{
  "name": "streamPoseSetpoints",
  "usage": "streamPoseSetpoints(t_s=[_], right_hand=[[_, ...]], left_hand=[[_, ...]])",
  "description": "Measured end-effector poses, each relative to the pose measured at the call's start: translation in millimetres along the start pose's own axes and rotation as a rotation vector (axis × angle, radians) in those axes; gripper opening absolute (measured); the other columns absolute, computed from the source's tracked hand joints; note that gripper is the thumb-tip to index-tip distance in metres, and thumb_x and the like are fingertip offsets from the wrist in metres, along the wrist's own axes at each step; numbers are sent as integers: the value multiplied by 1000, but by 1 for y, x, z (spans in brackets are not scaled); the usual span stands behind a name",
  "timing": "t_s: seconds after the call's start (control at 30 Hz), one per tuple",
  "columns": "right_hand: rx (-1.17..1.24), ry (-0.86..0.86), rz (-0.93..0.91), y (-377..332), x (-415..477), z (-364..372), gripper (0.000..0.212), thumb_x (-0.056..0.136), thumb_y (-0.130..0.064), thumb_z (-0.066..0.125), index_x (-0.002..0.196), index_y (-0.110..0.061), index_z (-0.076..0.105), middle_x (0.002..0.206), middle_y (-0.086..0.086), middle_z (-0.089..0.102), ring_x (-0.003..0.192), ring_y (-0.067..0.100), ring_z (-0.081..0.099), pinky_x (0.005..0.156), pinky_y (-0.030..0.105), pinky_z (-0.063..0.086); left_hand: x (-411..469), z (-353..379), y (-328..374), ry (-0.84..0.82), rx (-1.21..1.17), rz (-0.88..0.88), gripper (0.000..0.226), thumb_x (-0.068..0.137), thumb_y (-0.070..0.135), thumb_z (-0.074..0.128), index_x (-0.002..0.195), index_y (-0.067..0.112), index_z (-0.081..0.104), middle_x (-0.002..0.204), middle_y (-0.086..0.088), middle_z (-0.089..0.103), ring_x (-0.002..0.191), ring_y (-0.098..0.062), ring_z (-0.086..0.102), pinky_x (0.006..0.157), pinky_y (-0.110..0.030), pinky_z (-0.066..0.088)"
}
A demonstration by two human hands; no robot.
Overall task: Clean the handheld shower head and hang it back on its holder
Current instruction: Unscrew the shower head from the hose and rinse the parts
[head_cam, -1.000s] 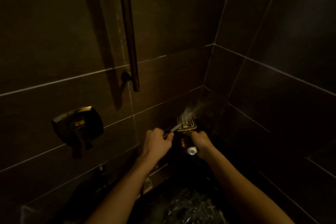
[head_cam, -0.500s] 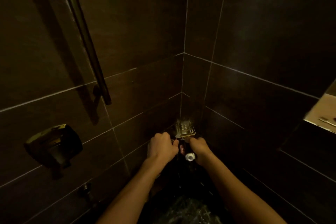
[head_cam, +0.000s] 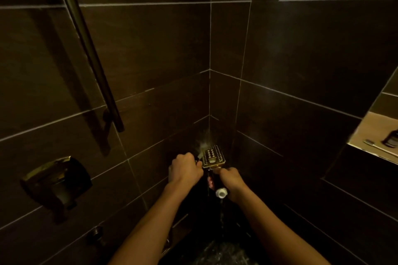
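The handheld shower head (head_cam: 213, 156) is square and gold-rimmed, its nozzle face turned up toward me low in the tiled corner. A fine mist rises off its far left corner. My right hand (head_cam: 231, 180) grips its dark handle, and the white hose fitting (head_cam: 221, 193) sticks out below my fist. My left hand (head_cam: 185, 169) is a closed fist pressed against the head's left edge around a thin small brush, which is mostly hidden. The slide bar (head_cam: 90, 56) runs up the left wall; no holder shows on it.
A gold mixer valve (head_cam: 56, 180) juts from the left wall at hand height. A lit wall niche (head_cam: 379, 133) at the right edge holds a toothbrush (head_cam: 375, 146) and a dark bottle (head_cam: 391, 140). Dark tiled walls close in on both sides, with a wet dark floor below.
The view has swung right, so the niche has come into sight. My left fist has closed in on the head's left edge. My right hand keeps its grip.
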State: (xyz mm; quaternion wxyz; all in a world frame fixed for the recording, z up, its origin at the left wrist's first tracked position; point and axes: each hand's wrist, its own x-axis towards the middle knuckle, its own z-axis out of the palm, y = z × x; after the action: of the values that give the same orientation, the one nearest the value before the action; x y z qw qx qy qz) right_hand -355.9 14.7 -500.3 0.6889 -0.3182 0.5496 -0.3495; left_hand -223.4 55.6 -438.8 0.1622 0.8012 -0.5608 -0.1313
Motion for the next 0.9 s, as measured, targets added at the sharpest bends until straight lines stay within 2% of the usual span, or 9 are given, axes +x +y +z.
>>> streamPoseSetpoints(t_s=[0.13,0.33,0.57,0.63,0.7,0.8,0.9], right_hand=[[-12,-43,8,0,-2,4,18,99,-1,52,104,10,66,70,20,66,49,23,63,47,29,54],[-23,-78,-12,-5,-8,9,16,97,1,52,94,9,66,70,19,64,51,22,61,48,29,53],[-27,-68,-40,-12,-10,9,19,100,-3,52,94,9,65,76,22,65,50,22,61,47,30,53],[-30,-69,-45,-12,-9,9,18,100,-4,52,95,8,65,76,21,65,51,22,61,49,30,54],[-41,-61,-46,-11,-8,11,19,100,-4,53,92,8,66,76,21,66,52,23,62,51,32,54],[-62,-60,-43,-9,-4,12,20,98,-5,55,90,8,68,77,22,67,55,24,63,56,35,54],[-63,-68,-34,-10,-5,11,19,99,-5,54,94,8,67,77,21,67,55,24,63,57,35,55]], left_hand=[[3,-4,9,-21,-10,0,20,94,40,60,95,20,63,91,0,64,83,-17,65,78,-39,59],[8,-6,19,27,32,37,25,94,40,59,103,18,64,97,-3,67,89,-21,67,77,-39,58],[15,-16,8,82,112,-18,28,97,35,56,112,12,65,111,-9,67,104,-27,65,74,-34,44],[16,-15,8,60,82,-24,28,96,36,57,109,12,65,108,-8,67,101,-26,65,74,-34,46],[16,-13,11,33,39,-11,28,94,39,59,101,13,65,99,-6,66,89,-23,64,71,-34,51],[14,-10,16,13,12,8,27,94,41,60,95,14,65,88,-2,61,76,-17,57,61,-31,43],[16,-13,17,35,1,-16,24,96,40,58,98,16,64,78,4,52,65,-9,48,52,-25,34]])
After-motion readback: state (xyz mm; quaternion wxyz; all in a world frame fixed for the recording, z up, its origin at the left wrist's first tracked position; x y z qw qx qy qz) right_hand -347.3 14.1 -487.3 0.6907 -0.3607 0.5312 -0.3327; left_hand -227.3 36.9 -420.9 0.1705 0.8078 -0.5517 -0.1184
